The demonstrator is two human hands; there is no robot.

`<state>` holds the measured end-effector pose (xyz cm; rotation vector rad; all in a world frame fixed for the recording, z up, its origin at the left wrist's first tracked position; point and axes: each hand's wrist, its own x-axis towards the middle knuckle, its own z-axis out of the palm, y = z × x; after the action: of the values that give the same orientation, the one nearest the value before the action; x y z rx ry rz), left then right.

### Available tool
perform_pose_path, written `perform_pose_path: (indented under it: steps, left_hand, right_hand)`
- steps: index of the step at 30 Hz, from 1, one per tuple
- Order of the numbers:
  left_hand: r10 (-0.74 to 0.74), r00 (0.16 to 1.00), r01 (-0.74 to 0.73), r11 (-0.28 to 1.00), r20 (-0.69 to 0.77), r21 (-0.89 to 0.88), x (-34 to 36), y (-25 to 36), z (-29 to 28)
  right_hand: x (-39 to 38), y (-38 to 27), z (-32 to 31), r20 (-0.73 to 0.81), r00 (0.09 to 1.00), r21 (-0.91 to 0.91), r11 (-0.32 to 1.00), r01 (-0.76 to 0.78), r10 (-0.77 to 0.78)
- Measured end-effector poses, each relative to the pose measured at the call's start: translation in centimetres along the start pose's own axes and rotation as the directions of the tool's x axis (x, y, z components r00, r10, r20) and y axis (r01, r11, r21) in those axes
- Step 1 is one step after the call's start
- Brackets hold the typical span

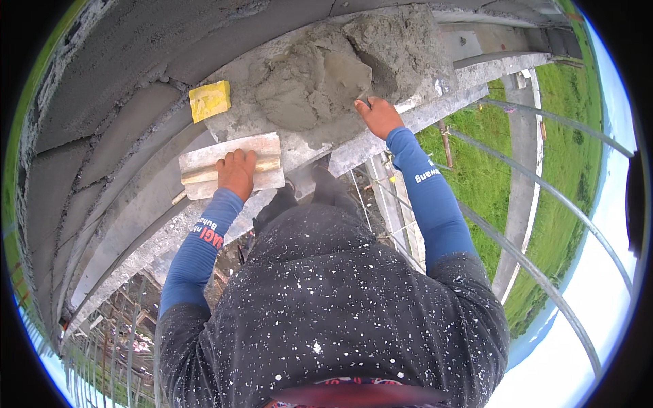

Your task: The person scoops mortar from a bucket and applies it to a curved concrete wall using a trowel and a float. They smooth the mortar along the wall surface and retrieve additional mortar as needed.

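My left hand (236,175) is closed round the ridge-like handle along the back of a rectangular plastering float (198,156), a pale flat board smeared with mortar. In my right hand (379,115) is the handle of a trowel (345,76). Its grey-coated blade rests in a heap of wet mortar (289,88), so its outline is hard to make out. The heap spreads over a mortar-crusted board (231,132) in front of me. A yellow sponge-like block (209,100) sits at the board's left edge, beyond the float.
A curved grey wall (129,122) of rough and smoothed plaster rises on the left. Metal railing pipes (537,180) run along my right, with a concrete beam (520,183) and grass far below. Scaffold poles (129,340) stand at the lower left.
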<state>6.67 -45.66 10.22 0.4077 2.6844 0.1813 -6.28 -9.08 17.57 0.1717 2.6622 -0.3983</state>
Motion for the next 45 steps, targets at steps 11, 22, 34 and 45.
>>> perform_pose_path:
  steps: [11, 22, 34, 45]
  left_hand:
    - [0.04, 0.989, -0.06, 0.989, -0.146, -0.137, -0.7, -0.5, -0.3]
    - [0.019, 0.982, -0.053, 0.983, -0.19, -0.177, -0.7, 0.4, 0.0]
    - [-0.385, 0.907, 0.387, 0.922, -0.172, -0.021, -0.6, 4.1, 0.2]
    - [-0.517, 0.856, 0.515, 0.852, -0.002, -0.095, 0.5, 3.9, 0.2]
  right_hand:
    - [4.6, -1.6, 0.9, -0.154, 0.986, -0.194, 0.976, -0.095, 0.065]
    - [-5.3, 8.0, 3.0, -0.026, 0.924, -0.034, 0.924, -0.381, 0.38]
    - [5.6, 5.4, 2.8, 0.135, 0.962, 0.253, 0.947, 0.2, -0.239]
    - [10.1, 9.3, -0.7, 0.247, 0.821, 0.355, 0.836, 0.418, -0.515]
